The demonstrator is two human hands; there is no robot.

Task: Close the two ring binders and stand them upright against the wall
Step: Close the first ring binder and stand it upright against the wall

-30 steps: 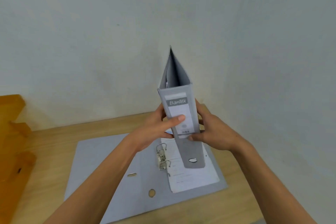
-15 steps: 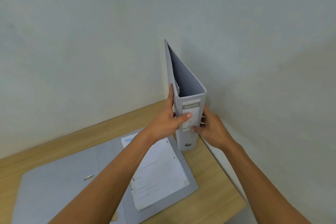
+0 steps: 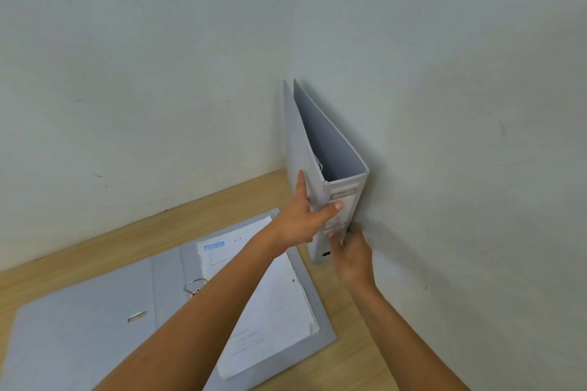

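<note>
A grey closed binder (image 3: 330,149) stands upright in the corner, its right cover flat against the right-hand wall (image 3: 476,168) and its labelled spine facing me. My left hand (image 3: 305,216) grips its left cover and spine, thumb across the label. Low on the spine, my right hand (image 3: 352,254) holds the binder between it and the wall. The second grey binder (image 3: 79,320) lies open and flat on the wooden table (image 3: 359,355), its metal rings (image 3: 194,286) up and a stack of white papers (image 3: 270,295) on its right half.
Two pale walls meet in the corner behind the standing binder, and the back wall (image 3: 143,89) runs left along the table's far edge. Bare wood shows between the open binder and the right wall.
The closed binder has travelled from above the open one to the right, into the corner, and now stands against the right wall. Both hands stayed on it.
</note>
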